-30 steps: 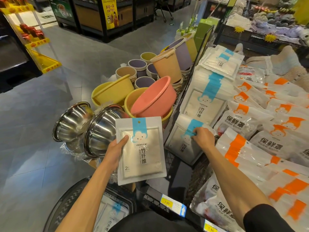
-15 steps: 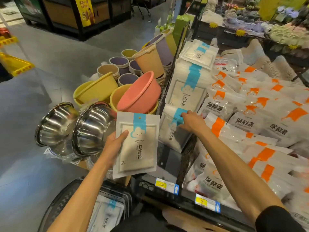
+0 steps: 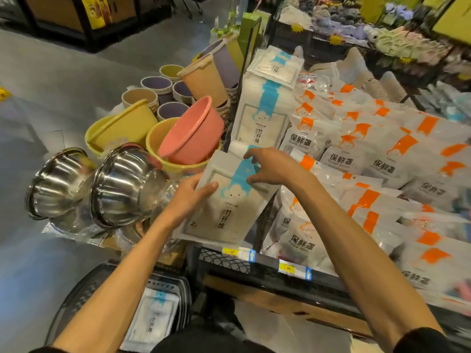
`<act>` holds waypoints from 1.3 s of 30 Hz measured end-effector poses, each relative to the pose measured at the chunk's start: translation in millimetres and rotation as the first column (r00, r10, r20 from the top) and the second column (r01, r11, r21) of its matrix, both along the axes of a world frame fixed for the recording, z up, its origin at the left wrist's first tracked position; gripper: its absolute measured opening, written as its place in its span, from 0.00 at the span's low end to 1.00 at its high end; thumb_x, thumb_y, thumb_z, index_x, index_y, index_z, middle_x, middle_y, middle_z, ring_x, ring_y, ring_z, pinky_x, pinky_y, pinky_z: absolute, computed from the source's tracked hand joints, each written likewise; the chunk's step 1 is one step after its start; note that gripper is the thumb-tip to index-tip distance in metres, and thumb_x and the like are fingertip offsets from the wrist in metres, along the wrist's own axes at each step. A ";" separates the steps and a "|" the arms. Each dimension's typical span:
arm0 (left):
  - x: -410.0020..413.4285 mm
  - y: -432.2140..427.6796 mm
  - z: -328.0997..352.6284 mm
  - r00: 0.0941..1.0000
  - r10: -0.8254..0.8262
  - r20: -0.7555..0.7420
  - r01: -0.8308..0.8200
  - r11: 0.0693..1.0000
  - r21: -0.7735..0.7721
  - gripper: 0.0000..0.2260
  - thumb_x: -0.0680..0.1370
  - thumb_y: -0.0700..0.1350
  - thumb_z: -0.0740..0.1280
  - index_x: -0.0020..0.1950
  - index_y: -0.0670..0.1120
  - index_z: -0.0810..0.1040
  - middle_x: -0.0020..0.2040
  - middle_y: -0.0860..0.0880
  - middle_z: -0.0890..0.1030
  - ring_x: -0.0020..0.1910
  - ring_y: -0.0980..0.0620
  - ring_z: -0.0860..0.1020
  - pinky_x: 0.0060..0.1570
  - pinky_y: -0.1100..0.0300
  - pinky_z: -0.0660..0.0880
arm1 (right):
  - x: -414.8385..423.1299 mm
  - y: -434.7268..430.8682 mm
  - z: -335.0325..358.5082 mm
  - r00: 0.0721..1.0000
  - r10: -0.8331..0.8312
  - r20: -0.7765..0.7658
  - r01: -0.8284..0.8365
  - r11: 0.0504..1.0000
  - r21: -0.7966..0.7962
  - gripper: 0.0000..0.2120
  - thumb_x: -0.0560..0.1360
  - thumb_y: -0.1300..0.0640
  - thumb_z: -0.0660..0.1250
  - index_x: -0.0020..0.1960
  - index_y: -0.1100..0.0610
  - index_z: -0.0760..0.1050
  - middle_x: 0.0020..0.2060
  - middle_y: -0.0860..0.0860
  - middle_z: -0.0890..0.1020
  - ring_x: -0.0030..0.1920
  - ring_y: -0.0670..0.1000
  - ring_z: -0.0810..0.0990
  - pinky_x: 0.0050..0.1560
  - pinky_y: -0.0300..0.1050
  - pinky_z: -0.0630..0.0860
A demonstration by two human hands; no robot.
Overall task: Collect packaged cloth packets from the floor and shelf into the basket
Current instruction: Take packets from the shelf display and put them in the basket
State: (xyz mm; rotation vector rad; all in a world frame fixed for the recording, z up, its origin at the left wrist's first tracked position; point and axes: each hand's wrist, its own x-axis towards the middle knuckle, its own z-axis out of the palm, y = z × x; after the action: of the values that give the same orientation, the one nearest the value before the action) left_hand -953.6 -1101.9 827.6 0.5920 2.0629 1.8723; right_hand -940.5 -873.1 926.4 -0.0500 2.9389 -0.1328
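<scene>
Grey shop flooring is seen across the left of the head view, and a black mesh shelf (image 3: 229, 261) runs along the right, with yellow price tags (image 3: 286, 268) fixed to its front edge. One cloth packet (image 3: 229, 207), white with a blue band and a cloud face, is held at frame centre, over the shelf's front edge and tilted to the right. Its left edge is gripped by the left hand (image 3: 188, 197), with the thumb laid across the front and the fingers hidden behind. Its top, at the blue band, is pinched by the right hand (image 3: 270, 166) between curled fingers and thumb. A stack of cloth packets (image 3: 260, 118) stands on the shelf just above the hands. A dark basket (image 3: 74, 299) is located at lower left, below the left forearm, with a second cloth packet (image 3: 153, 319) lying flat inside. Two steel bowls (image 3: 122, 184) are tipped on their sides at centre left. Behind them, a pink basin (image 3: 193, 131) rests in a yellow basin (image 3: 158, 141). Bags with orange labels (image 3: 344, 159) are piled over the right of the shelf.
</scene>
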 end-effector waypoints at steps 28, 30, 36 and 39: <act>-18.1 20.6 -137.8 0.999 0.025 0.022 -0.003 0.730 -0.684 0.32 0.83 0.52 0.62 0.82 0.47 0.48 0.73 0.40 0.70 0.64 0.39 0.77 0.57 0.46 0.76 | -73.6 48.8 -41.0 0.953 -0.302 -0.016 0.302 0.952 0.041 0.13 0.69 0.50 0.77 0.44 0.57 0.77 0.39 0.53 0.78 0.44 0.57 0.79 0.35 0.44 0.68; -9.6 23.9 -143.1 0.992 0.072 -0.100 -0.123 0.648 -0.752 0.32 0.84 0.51 0.60 0.82 0.49 0.46 0.70 0.42 0.75 0.56 0.40 0.81 0.48 0.48 0.77 | -82.3 50.0 -52.6 0.952 -0.306 -0.002 0.306 0.951 0.033 0.14 0.69 0.50 0.77 0.43 0.56 0.75 0.40 0.53 0.77 0.45 0.57 0.79 0.38 0.45 0.68; -7.2 31.9 -140.7 0.980 0.063 -0.190 -0.196 0.491 -0.849 0.32 0.84 0.52 0.57 0.82 0.50 0.44 0.61 0.43 0.80 0.48 0.41 0.82 0.43 0.46 0.77 | -94.4 58.3 -94.5 0.947 -0.319 0.026 0.319 0.948 0.009 0.16 0.70 0.49 0.77 0.51 0.59 0.79 0.48 0.55 0.82 0.50 0.57 0.80 0.40 0.46 0.69; -6.6 32.0 -140.8 0.972 0.082 -0.222 -0.234 0.469 -0.852 0.32 0.83 0.52 0.58 0.82 0.49 0.45 0.56 0.45 0.81 0.45 0.42 0.82 0.40 0.48 0.76 | -96.7 62.4 -115.1 0.934 -0.353 0.047 0.355 0.934 -0.034 0.16 0.71 0.51 0.77 0.53 0.60 0.80 0.47 0.56 0.81 0.49 0.56 0.79 0.40 0.45 0.69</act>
State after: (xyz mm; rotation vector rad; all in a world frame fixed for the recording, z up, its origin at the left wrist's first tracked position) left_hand -960.2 -1069.9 686.8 0.2462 2.8469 0.5567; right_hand -1037.1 -810.7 811.3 0.4741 2.8730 -0.2454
